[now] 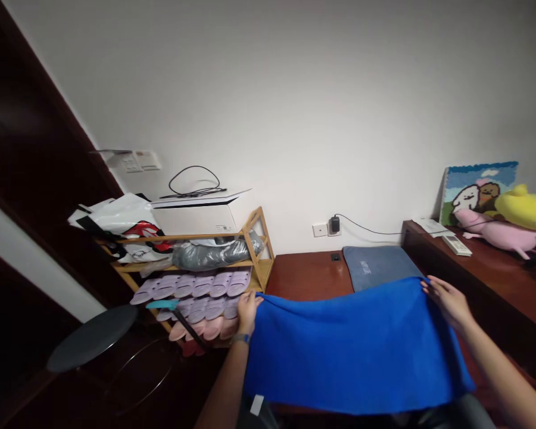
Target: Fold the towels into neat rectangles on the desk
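A plain blue cloth hangs stretched out between my two hands above the dark red wooden desk. My left hand pinches its upper left corner, and a wristband shows on that wrist. The upper right corner is gripped by the fingers of my right hand. Between them the top edge sags slightly, and the lower edge drapes down near my legs. Behind the cloth, a grey-blue folded cloth or mat with pale lettering lies on the desk, partly covered from view.
Left stands a wooden rack with several lilac and pink slippers, a white box and a bag. A round dark stool is beside it. Right, a higher surface holds a pink plush toy and a remote.
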The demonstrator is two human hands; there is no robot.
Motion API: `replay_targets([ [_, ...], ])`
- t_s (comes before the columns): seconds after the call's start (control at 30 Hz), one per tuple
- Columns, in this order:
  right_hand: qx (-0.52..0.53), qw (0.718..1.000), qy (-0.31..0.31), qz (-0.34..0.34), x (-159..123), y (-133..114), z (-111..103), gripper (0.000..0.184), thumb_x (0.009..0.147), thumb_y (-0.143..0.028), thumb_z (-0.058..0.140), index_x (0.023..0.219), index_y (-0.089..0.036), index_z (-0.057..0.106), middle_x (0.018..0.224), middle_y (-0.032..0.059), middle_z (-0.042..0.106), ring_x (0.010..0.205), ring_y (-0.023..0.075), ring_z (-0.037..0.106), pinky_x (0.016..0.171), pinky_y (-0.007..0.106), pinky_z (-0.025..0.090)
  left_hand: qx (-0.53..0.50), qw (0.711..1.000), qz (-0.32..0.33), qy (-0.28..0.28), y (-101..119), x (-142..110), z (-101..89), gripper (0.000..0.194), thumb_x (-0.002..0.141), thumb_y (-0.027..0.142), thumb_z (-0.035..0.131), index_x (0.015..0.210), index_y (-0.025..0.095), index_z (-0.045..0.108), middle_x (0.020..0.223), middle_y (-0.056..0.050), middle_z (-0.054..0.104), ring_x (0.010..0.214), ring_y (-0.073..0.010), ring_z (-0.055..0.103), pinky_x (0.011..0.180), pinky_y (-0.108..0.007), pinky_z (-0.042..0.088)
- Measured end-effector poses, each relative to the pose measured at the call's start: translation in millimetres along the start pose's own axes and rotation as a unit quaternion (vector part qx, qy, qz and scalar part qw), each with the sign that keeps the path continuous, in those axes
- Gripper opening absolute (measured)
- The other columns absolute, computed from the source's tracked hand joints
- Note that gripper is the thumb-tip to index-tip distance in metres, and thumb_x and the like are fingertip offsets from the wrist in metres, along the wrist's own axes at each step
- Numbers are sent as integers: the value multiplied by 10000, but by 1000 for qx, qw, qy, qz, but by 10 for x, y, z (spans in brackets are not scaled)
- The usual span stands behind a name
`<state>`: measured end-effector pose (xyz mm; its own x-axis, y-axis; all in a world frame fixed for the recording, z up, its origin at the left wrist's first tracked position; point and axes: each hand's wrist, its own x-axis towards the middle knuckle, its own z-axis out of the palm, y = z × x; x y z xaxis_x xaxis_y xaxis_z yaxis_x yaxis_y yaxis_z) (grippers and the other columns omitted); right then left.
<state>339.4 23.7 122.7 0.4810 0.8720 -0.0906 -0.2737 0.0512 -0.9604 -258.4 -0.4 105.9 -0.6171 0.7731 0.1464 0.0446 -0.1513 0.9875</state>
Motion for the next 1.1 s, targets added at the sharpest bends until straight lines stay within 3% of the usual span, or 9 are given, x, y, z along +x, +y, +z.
replay_targets([
  [0.13, -227, 969, -13, -91, 67, 786, 99, 510, 762, -528, 666, 1121, -169, 717, 1150, 153, 776, 1140, 328, 721, 1059, 530, 550, 117, 993, 24, -24, -429, -246, 45, 247, 863, 454, 665, 903, 210, 662, 1024, -151, 767, 1156, -353, 722, 1068, -580, 522],
  [0.23, -394, 890, -118, -198, -104, 1405, -45, 551, 858, -595, 505, 1170, -208, 743, 1294, 148, 742, 1253, 348, 668, 1153, 551, 462, 223, 967, 82, -90, -799, -499, -166, 315, 855, 466, 647, 1025, 217, 740, 1331, -161, 719, 1358, -370, 601, 1203, -581, 397],
  [0.33, -522, 792, -175, -263, -306, 1824, -219, 580, 929, -595, 421, 1274, -253, 739, 1475, 108, 642, 1411, 359, 547, 1222, 585, 359, 428, 862, 196, -188, -1168, -692, -446, 488, 953, 464, 505, 1340, 230, 688, 1539, -113, 593, 1468, -317, 498, 1251, -558, 338],
  [0.4, -584, 742, -190, -270, -388, 1915, -293, 594, 962, -575, 385, 1384, -286, 686, 1552, 73, 573, 1480, 351, 468, 1246, 608, 301, 524, 792, 233, -208, -1337, -773, -600, 553, 1005, 454, 429, 1483, 228, 590, 1601, -105, 523, 1503, -298, 452, 1252, -561, 333],
  [0.5, -633, 697, -217, -258, -443, 1849, -325, 608, 998, -550, 335, 1492, -312, 598, 1616, 39, 495, 1527, 317, 399, 1261, 582, 283, 588, 746, 245, -194, -1450, -863, -749, 573, 1036, 446, 392, 1554, 235, 512, 1635, -102, 470, 1515, -295, 433, 1236, -562, 356],
  [0.6, -649, 680, -225, -258, -506, 1761, -347, 614, 1003, -551, 331, 1530, -328, 553, 1642, 17, 452, 1553, 315, 347, 1269, 581, 268, 612, 732, 246, -172, -1485, -975, -859, 572, 1035, 445, 392, 1557, 243, 510, 1629, -102, 476, 1508, -308, 444, 1216, -568, 383],
  [0.8, -641, 694, -195, -263, -641, 1831, -602, 569, 977, -599, 378, 1510, -477, 534, 1615, -60, 480, 1533, 322, 380, 1250, 594, 312, 588, 746, 260, -174, -1520, -1240, -1050, 543, 1049, 417, 382, 1563, 286, 498, 1639, -61, 471, 1528, -290, 409, 1222, -550, 395],
  [0.93, -660, 687, -179, -247, -592, 1870, -772, 670, 966, -618, 326, 1554, -359, 514, 1632, 0, 465, 1543, 334, 357, 1254, 608, 289, 580, 745, 266, -196, -1409, -1248, -960, 530, 1051, 409, 417, 1564, 305, 494, 1651, -63, 451, 1525, -299, 414, 1221, -559, 395],
  [1.1, -670, 678, -167, -254, -496, 1955, -877, 693, 937, -628, 310, 1533, -365, 544, 1624, -7, 472, 1534, 337, 374, 1241, 614, 314, 585, 738, 255, -222, -1289, -1194, -816, 531, 1060, 417, 431, 1579, 311, 469, 1659, -70, 434, 1521, -301, 421, 1226, -560, 388],
])
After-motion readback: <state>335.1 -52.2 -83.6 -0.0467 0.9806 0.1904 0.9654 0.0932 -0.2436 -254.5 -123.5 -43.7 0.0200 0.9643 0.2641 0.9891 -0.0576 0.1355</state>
